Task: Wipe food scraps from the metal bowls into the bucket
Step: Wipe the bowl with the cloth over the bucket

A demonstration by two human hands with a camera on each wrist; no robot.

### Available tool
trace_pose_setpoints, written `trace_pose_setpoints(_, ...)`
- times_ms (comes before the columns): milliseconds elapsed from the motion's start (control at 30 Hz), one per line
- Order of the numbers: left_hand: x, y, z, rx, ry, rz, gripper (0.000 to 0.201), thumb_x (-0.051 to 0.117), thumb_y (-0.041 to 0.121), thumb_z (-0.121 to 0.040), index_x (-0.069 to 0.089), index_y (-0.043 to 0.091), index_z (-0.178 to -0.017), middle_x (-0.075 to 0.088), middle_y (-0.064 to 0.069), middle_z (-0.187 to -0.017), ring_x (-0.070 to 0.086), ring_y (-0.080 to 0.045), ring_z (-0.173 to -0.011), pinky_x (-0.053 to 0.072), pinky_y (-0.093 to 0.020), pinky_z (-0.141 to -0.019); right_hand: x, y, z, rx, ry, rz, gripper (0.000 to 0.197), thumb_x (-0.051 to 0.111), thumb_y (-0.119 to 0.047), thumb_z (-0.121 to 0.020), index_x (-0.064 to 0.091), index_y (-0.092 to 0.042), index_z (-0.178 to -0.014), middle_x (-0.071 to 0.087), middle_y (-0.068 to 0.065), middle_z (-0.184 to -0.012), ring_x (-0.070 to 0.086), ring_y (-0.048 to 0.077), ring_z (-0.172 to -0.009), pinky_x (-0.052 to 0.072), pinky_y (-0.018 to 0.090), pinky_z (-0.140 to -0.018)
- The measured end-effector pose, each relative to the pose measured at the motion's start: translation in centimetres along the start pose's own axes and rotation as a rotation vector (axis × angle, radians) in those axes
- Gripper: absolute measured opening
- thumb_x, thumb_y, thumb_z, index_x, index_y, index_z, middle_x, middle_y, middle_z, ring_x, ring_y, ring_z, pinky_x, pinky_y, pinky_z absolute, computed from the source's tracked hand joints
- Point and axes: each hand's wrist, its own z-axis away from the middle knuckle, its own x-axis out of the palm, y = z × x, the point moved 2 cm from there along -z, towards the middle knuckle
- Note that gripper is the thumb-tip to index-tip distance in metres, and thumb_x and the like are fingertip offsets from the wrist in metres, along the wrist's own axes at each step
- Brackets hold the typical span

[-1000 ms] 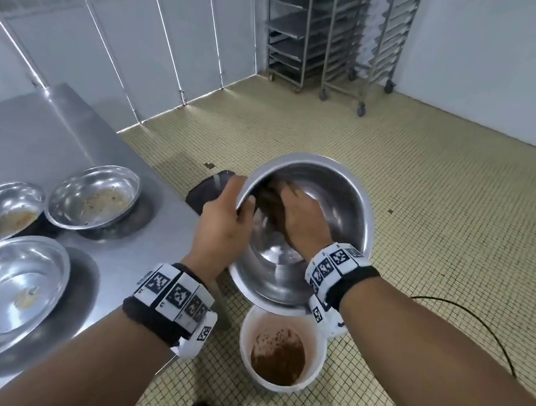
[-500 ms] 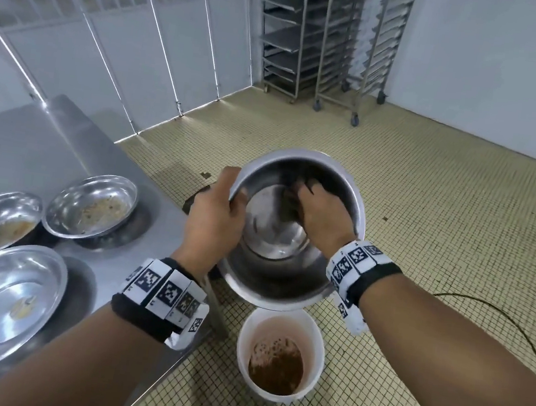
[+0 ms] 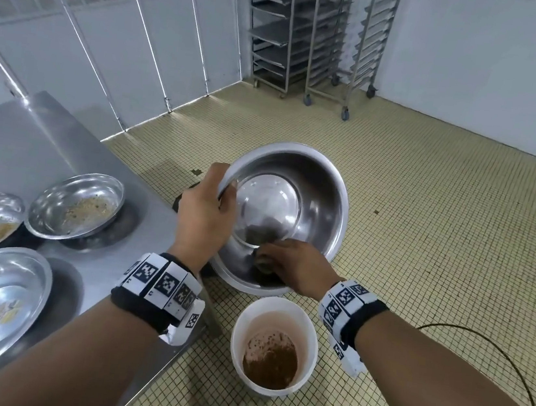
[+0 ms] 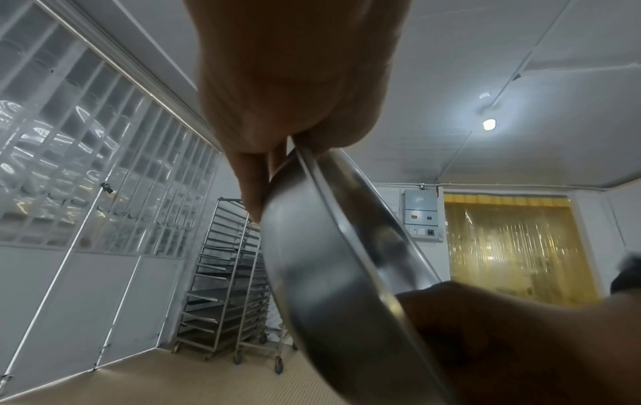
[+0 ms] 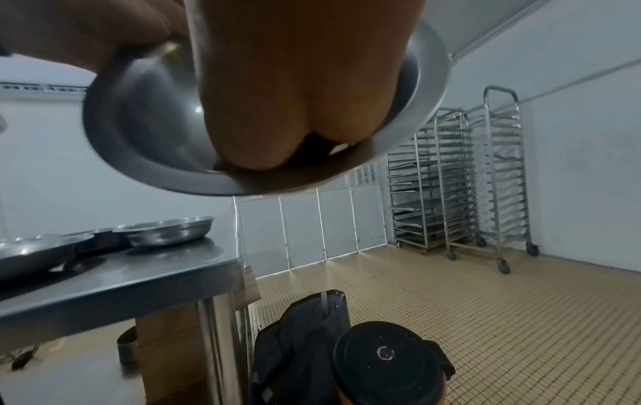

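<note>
Above the bucket (image 3: 275, 347), the left hand (image 3: 205, 215) is gripping the tilted bowl (image 3: 313, 188) by its rim, thumb inside; the right hand (image 3: 299, 268) is pinching a dark wad against the lower wall; sweeping downward over the lip seems best; the bowl is looking shiny, nearly clean.

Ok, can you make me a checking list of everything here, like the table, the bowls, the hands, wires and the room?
Surface: steel table.
Job's things: tilted metal bowl over the white bucket; brown scraps in the bucket.
Clutter: three dirty bowls on the table; black bag on the floor.
Grippers: left hand grips the bowl's rim; right hand wipes inside with something dark.
Cables: black cable on the floor.
Surroundings: tray racks, tiled floor.
</note>
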Motion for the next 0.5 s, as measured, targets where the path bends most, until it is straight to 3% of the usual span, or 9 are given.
trace_pose_setpoints(100,0.6,-0.8,0.3,0.018,0.039,0.006,0.017,0.058,0.015,-0.104,0.06,0.01,-0.12,0.051,0.02,-0.069,0.05,0.008,-0.058,0.036,-0.008,-0.05,0.7,0.4,0.7,0.002,-0.008,0.005,0.028,0.047,-0.054,-0.097,0.064,-0.04,-0.114,0.068,-0.011,-0.109,0.062,0.012,-0.096,0.055,0.036,-0.088)
trace_pose_setpoints(167,1.1,-1.4,0.5,0.02,0.04,0.011,0.016,0.056,0.015,-0.104,0.059,0.011,-0.119,0.054,0.014,-0.069,0.053,0.001,-0.058,0.035,-0.016,-0.051,1.1,0.4,0.9,0.014,-0.021,0.046,0.024,0.054,-0.044,-0.1,0.062,-0.037,-0.121,0.069,-0.007,-0.112,0.062,0.017,-0.101,0.054,0.036,-0.089)
trace_pose_setpoints(233,1.3,-2.0,0.8,0.015,0.041,0.027,0.013,0.054,0.016,-0.104,0.057,0.013,-0.116,0.06,0.003,-0.073,0.057,-0.015,-0.06,0.039,-0.027,-0.053,1.6,0.5,1.6,-0.005,-0.061,0.097,0.026,0.059,-0.033,-0.101,0.06,-0.037,-0.126,0.067,-0.007,-0.119,0.061,0.018,-0.105,0.053,0.035,-0.09)
trace_pose_setpoints(300,1.0,-2.5,0.7,-0.022,0.064,0.044,0.011,0.051,0.017,-0.105,0.055,0.014,-0.115,0.061,0.001,-0.076,0.059,-0.023,-0.064,0.04,-0.029,-0.056,2.2,0.6,2.5,0.03,-0.132,0.095,0.024,0.056,-0.031,-0.102,0.056,-0.043,-0.122,0.063,-0.012,-0.119,0.06,0.013,-0.1,0.056,0.036,-0.084)
trace_pose_setpoints(367,0.3,-2.9,0.0,-0.075,0.088,0.052,0.012,0.048,0.017,-0.106,0.052,0.014,-0.117,0.056,0.005,-0.075,0.057,-0.023,-0.065,0.038,-0.027,-0.056,2.7,1.1,3.3,0.09,-0.152,0.028,0.015,0.054,-0.03,-0.102,0.057,-0.042,-0.111,0.064,-0.014,-0.109,0.059,0.009,-0.09,0.058,0.037,-0.079)
trace_pose_setpoints(433,-0.2,-3.2,-0.7,-0.062,0.085,0.02,0.012,0.047,0.018,-0.107,0.05,0.016,-0.118,0.055,0.004,-0.076,0.059,-0.026,-0.066,0.044,-0.032,-0.06,1.9,1.5,3.1,0.173,-0.065,0.002,0.011,0.052,-0.031,-0.103,0.058,-0.038,-0.107,0.063,-0.014,-0.104,0.061,0.008,-0.082,0.059,0.037,-0.075)
trace_pose_setpoints(500,-0.6,-3.2,-0.8,-0.042,0.046,0.001,0.014,0.048,0.019,-0.107,0.051,0.018,-0.12,0.059,0.002,-0.08,0.062,-0.027,-0.07,0.051,-0.038,-0.063,0.0,1.4,2.2,0.192,0.116,-0.018,0.015,0.047,-0.031,-0.105,0.06,-0.034,-0.113,0.062,-0.014,-0.107,0.061,0.008,-0.076,0.06,0.036,-0.07)
